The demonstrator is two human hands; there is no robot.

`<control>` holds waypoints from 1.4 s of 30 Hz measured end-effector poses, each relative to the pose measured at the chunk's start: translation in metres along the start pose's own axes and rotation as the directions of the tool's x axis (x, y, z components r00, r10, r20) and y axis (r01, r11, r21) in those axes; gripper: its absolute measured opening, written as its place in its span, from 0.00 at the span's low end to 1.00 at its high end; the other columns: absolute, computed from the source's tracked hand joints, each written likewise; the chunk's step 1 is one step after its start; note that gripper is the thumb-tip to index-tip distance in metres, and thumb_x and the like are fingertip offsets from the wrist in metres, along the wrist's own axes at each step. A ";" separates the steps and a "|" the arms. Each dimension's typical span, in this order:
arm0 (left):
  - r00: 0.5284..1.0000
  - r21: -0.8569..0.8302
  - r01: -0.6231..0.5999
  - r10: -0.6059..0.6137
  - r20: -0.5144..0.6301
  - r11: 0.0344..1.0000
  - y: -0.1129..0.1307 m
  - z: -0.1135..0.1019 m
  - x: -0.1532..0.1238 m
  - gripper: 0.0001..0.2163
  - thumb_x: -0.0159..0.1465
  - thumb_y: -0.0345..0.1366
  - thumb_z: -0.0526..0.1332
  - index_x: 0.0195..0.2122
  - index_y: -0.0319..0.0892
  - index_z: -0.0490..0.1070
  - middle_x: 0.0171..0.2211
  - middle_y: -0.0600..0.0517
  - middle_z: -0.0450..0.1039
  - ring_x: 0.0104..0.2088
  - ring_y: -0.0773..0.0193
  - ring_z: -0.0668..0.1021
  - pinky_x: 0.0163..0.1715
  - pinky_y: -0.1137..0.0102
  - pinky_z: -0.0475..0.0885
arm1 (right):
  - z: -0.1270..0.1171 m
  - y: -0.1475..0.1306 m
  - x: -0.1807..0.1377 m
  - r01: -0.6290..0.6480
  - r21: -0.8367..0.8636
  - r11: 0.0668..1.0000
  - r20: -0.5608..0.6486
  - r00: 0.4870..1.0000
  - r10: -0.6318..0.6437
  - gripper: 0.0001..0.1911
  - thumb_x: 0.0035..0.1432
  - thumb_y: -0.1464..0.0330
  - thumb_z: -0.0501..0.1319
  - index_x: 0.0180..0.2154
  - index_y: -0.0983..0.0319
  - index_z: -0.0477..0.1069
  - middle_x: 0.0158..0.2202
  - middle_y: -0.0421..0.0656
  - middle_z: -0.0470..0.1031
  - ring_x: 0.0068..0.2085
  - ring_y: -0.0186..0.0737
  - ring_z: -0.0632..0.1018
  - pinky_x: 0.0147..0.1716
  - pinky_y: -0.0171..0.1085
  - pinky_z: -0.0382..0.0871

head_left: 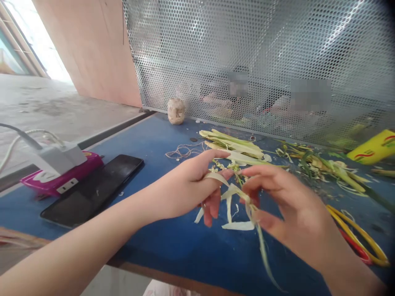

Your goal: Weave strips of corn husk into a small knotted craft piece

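Over the blue table, my left hand (197, 183) reaches in from the left, its thumb and fingers closed on one end of a pale plant strip (233, 190) that looks like a strip of leaf or husk. My right hand (293, 205) faces it, with fingers curled and the thumb bent in, pinching the other part of the strip. A thin greenish tail of it hangs below my right thumb. Short loose strip pieces (238, 225) lie or dangle beneath the hands. Just beyond my fingers are small greenish-yellow sprigs (235, 168); fingers partly hide them.
Long pale leaves (233, 142) and a tangle of string (185, 151) lie behind my hands. Plant scraps (330, 166), a yellow packet (375, 147) and yellow-red scissor handles (359, 238) are rightward. A phone (92, 191) and purple power strip (66, 174) sit left. Perforated metal (216, 53) backs the table.
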State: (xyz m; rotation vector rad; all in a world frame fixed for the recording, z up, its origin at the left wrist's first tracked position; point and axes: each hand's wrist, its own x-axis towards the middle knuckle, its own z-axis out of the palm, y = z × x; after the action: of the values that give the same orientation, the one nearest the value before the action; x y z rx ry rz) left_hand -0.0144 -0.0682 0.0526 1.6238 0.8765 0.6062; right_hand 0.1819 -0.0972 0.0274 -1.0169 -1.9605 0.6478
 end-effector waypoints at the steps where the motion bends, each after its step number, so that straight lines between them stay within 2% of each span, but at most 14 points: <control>1: 1.000 -0.049 0.020 -0.018 0.025 0.999 0.001 0.000 0.000 0.21 0.64 0.42 0.47 0.58 0.47 0.47 0.16 0.58 0.68 0.15 0.68 0.73 0.15 0.76 0.63 | -0.001 0.001 0.001 -0.099 0.154 0.983 0.096 0.992 0.085 0.13 0.57 0.62 0.54 0.45 0.56 0.64 0.33 0.41 0.72 0.31 0.36 0.72 0.31 0.35 0.68; 3: 0.998 -0.099 0.026 -0.021 0.054 0.995 0.001 0.001 -0.001 0.21 0.64 0.39 0.46 0.59 0.46 0.45 0.20 0.55 0.73 0.17 0.68 0.75 0.16 0.77 0.63 | -0.003 0.002 0.003 -0.294 0.386 0.874 0.250 0.946 0.208 0.14 0.62 0.60 0.46 0.44 0.57 0.63 0.28 0.42 0.73 0.28 0.35 0.72 0.27 0.34 0.68; 4: 0.998 -0.110 0.016 -0.009 0.060 0.994 0.001 0.000 -0.001 0.21 0.64 0.37 0.47 0.59 0.45 0.45 0.22 0.53 0.74 0.19 0.67 0.76 0.17 0.76 0.64 | -0.003 0.002 0.005 -0.374 0.441 0.816 0.303 0.918 0.257 0.14 0.62 0.61 0.45 0.43 0.58 0.63 0.27 0.41 0.72 0.27 0.34 0.72 0.26 0.33 0.67; 6: 0.997 -0.121 -0.003 0.012 0.071 0.993 0.001 0.000 -0.001 0.21 0.63 0.31 0.47 0.58 0.45 0.47 0.28 0.50 0.76 0.23 0.66 0.78 0.19 0.76 0.65 | -0.003 0.001 0.007 -0.479 0.446 0.756 0.353 0.870 0.344 0.09 0.60 0.65 0.51 0.42 0.58 0.63 0.25 0.40 0.72 0.26 0.32 0.72 0.24 0.31 0.66; 9: 0.996 -0.121 -0.016 0.027 0.091 0.993 0.000 -0.002 -0.001 0.23 0.61 0.25 0.46 0.57 0.45 0.48 0.31 0.49 0.76 0.27 0.64 0.79 0.20 0.76 0.66 | -0.002 -0.004 0.008 -0.512 0.373 0.773 0.359 0.849 0.389 0.06 0.56 0.69 0.57 0.38 0.59 0.63 0.26 0.38 0.71 0.24 0.28 0.70 0.22 0.27 0.64; 11: 0.994 -0.122 -0.029 0.041 0.098 0.992 0.000 -0.004 0.000 0.23 0.61 0.25 0.47 0.57 0.44 0.49 0.32 0.49 0.75 0.28 0.64 0.79 0.20 0.76 0.66 | -0.002 -0.007 0.008 -0.463 0.320 0.826 0.326 0.873 0.363 0.05 0.54 0.70 0.58 0.34 0.60 0.63 0.26 0.38 0.70 0.25 0.28 0.70 0.23 0.27 0.65; 15: 0.990 -0.178 -0.062 0.083 0.113 0.982 -0.001 -0.008 0.003 0.23 0.60 0.25 0.51 0.57 0.44 0.52 0.37 0.48 0.74 0.32 0.65 0.78 0.22 0.76 0.67 | 0.002 -0.008 0.006 -0.212 0.141 0.967 0.159 0.969 0.189 0.08 0.53 0.72 0.58 0.37 0.59 0.61 0.28 0.38 0.69 0.26 0.30 0.71 0.24 0.29 0.67; 18: 0.986 -0.252 -0.053 0.090 0.137 0.966 -0.004 -0.009 0.005 0.26 0.57 0.24 0.55 0.56 0.45 0.53 0.42 0.47 0.71 0.34 0.66 0.77 0.25 0.75 0.69 | 0.007 -0.004 0.004 -0.093 -0.026 0.995 0.018 0.995 0.093 0.13 0.53 0.71 0.58 0.40 0.58 0.58 0.27 0.38 0.70 0.24 0.30 0.70 0.21 0.29 0.67; 20: 0.985 -0.320 -0.035 0.086 0.149 0.947 -0.006 -0.008 0.006 0.30 0.54 0.22 0.59 0.56 0.44 0.53 0.40 0.48 0.72 0.34 0.67 0.76 0.28 0.74 0.70 | 0.010 -0.002 0.003 -0.066 -0.103 0.993 -0.027 0.998 0.063 0.16 0.52 0.72 0.59 0.42 0.58 0.57 0.26 0.37 0.70 0.22 0.30 0.70 0.21 0.29 0.67; 24: 0.989 -0.354 -0.018 0.069 0.131 0.935 -0.009 -0.006 0.007 0.32 0.52 0.21 0.61 0.56 0.43 0.53 0.31 0.52 0.74 0.31 0.69 0.76 0.31 0.73 0.68 | 0.009 0.000 0.002 -0.019 -0.113 0.993 0.042 0.999 0.024 0.21 0.52 0.73 0.59 0.48 0.57 0.58 0.27 0.37 0.72 0.23 0.30 0.72 0.22 0.29 0.69; 28: 0.988 -0.289 -0.005 0.049 0.144 0.957 -0.011 -0.007 0.007 0.29 0.54 0.24 0.60 0.56 0.44 0.53 0.29 0.53 0.74 0.26 0.71 0.74 0.26 0.75 0.66 | 0.002 0.000 0.003 0.057 -0.143 0.988 0.079 0.996 -0.046 0.10 0.57 0.72 0.55 0.42 0.58 0.66 0.30 0.39 0.75 0.24 0.30 0.74 0.23 0.28 0.69; 32: 0.986 -0.254 -0.002 0.045 0.163 0.967 -0.011 -0.009 0.007 0.28 0.56 0.25 0.60 0.56 0.45 0.52 0.32 0.52 0.74 0.27 0.71 0.74 0.27 0.73 0.67 | -0.001 0.003 0.004 0.189 -0.357 0.915 0.035 0.981 -0.189 0.08 0.55 0.75 0.56 0.37 0.59 0.68 0.28 0.38 0.74 0.25 0.30 0.74 0.24 0.29 0.67; 37: 0.987 -0.260 -0.025 0.065 0.146 0.965 -0.009 -0.006 0.007 0.26 0.57 0.27 0.59 0.56 0.42 0.52 0.29 0.51 0.73 0.27 0.70 0.73 0.27 0.73 0.67 | 0.000 0.007 0.005 0.368 -0.587 0.721 0.064 0.909 -0.412 0.05 0.56 0.75 0.55 0.32 0.62 0.69 0.30 0.42 0.76 0.31 0.34 0.76 0.29 0.33 0.68; 42: 0.995 -0.277 0.002 0.027 0.101 0.961 -0.010 0.000 0.010 0.24 0.57 0.31 0.59 0.54 0.40 0.55 0.25 0.54 0.71 0.24 0.71 0.73 0.25 0.74 0.68 | 0.003 0.004 0.005 0.384 -0.708 0.593 0.072 0.874 -0.481 0.07 0.56 0.75 0.55 0.28 0.64 0.71 0.27 0.43 0.76 0.28 0.36 0.76 0.27 0.34 0.67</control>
State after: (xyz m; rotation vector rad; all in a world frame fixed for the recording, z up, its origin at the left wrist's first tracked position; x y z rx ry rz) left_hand -0.0108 -0.0592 0.0423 1.3949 0.6727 0.6187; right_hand 0.1793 -0.0909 0.0244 -0.8971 -2.2646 -0.5036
